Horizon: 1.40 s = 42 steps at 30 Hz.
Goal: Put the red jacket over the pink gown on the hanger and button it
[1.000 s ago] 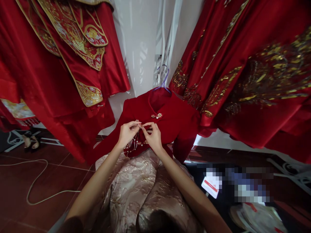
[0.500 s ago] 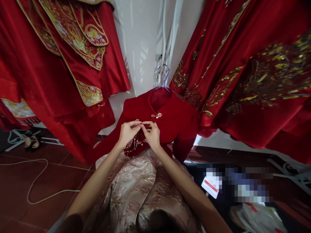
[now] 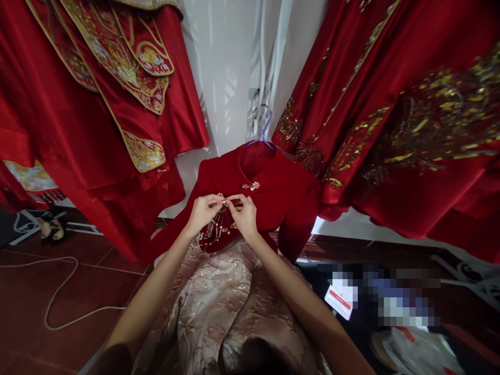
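Note:
A red velvet jacket [image 3: 269, 203] hangs low on a purple hanger [image 3: 265, 133], its front facing me. Both my hands are at its chest, fingertips nearly meeting. With thumb and index finger, my left hand [image 3: 204, 212] pinches a beaded ornament [image 3: 224, 203] that has a pale bead. My right hand [image 3: 244, 214] pinches the same ornament from the other side. Strings of pearl-like beads [image 3: 219, 225] dangle beneath, partly behind my fingers. Above them, a gold-and-pearl flower clasp [image 3: 254, 186] sits below the collar.
Embroidered red garments [image 3: 146, 99] hang at left, and sequinned ones [image 3: 441, 125] at right. Shiny patterned fabric [image 3: 211, 297] covers my lap. A pale cable [image 3: 58, 291] and high-heeled shoes [image 3: 52, 229] are on the tiled floor. A lit screen [image 3: 341, 297] lies at lower right.
My fingertips have shifted slightly, and the pale bead between them shows more clearly. More of the bead strings is visible below. The jacket hangs in the same place.

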{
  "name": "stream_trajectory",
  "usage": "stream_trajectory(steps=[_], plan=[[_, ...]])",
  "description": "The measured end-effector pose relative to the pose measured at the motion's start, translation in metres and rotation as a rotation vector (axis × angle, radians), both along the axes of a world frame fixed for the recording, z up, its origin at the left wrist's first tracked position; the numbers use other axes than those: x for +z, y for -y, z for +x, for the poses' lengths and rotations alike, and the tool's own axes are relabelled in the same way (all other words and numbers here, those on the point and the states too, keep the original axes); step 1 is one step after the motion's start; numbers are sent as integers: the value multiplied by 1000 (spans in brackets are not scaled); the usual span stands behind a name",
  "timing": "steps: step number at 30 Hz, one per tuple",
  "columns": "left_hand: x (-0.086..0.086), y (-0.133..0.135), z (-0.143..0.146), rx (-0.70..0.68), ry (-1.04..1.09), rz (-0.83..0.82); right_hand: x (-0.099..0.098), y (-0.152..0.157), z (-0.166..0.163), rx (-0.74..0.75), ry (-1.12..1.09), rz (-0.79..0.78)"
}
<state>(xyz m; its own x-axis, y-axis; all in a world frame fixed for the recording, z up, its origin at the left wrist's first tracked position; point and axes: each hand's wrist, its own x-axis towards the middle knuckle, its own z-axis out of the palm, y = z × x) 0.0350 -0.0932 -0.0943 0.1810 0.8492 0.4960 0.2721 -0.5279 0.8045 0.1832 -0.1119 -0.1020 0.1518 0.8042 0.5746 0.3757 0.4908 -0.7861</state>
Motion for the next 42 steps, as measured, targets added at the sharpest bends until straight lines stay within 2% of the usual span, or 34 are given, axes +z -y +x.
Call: stream_trajectory(steps=[4, 6, 8, 10, 13, 15, 17, 19, 21, 25, 28, 31, 37, 42], plan=[[-11, 8, 11, 53, 142, 14, -4, 8, 1, 67, -47, 27], [-21, 18, 20, 94, 277, -41, -11, 16, 4, 120, -87, 12], [-33, 32, 30, 81, 417, -160, -18, 26, 12, 187, -91, -22], [-46, 46, 41, 9, 514, -304, -23, 36, 24, 266, -58, -64], [-65, 60, 58, -65, 557, -497, -24, 45, 44, 371, 2, -140], [-76, 64, 67, -75, 522, -602, -22, 47, 56, 367, 59, -178], [-84, 65, 73, -103, 456, -654, -22, 46, 65, 296, 172, -194], [-88, 64, 77, -136, 394, -631, -26, 43, 71, 203, 297, -225], [-90, 63, 78, -116, 386, -564, -33, 41, 74, 171, 334, -308], [-90, 64, 76, 36, 429, -403, -44, 42, 75, 303, 201, -462], [-89, 67, 73, 163, 378, -237, -44, 44, 73, 394, 159, -425], [-87, 71, 71, 242, 284, -154, -40, 44, 71, 338, 167, -401], [-85, 74, 63, 334, 177, -140, -31, 42, 76, 358, 112, -450], [-90, 55, 35, 346, 215, -310, -27, 42, 81, 376, 90, -459]])
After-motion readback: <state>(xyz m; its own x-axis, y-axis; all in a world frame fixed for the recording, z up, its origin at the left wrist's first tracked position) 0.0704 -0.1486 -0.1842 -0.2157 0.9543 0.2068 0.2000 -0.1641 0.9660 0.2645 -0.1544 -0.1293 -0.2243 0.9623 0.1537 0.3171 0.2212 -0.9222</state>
